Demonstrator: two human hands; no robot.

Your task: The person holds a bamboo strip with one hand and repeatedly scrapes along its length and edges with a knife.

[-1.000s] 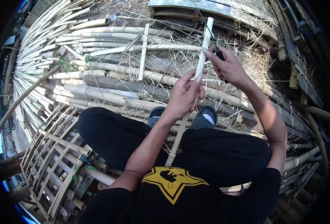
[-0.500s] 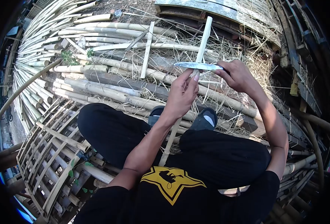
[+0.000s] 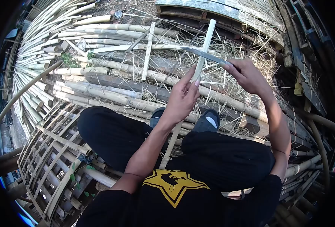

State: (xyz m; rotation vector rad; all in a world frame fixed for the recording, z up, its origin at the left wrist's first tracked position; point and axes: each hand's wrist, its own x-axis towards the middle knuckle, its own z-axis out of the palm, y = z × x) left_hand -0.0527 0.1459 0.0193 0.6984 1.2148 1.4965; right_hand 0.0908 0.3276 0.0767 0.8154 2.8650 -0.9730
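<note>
shallow blade, firm strip

the strip (image 3: 207, 36) crosses under the knife (image 3: 212, 58). left hand's (image 3: 181, 99) fingers pinch it on the knife's near side; right hand's (image 3: 248, 75) fingers grip the handle. light strokes, thumb clear, suit best.

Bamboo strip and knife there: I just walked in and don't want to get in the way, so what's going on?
Someone is working with both bare hands. The left hand grips a long, pale bamboo strip; the right hand holds a knife with a slightly curved grey metal blade, crossing the strip beyond the left hand. Thin pale shavings and long tan bamboo poles lie on the ground.
</note>
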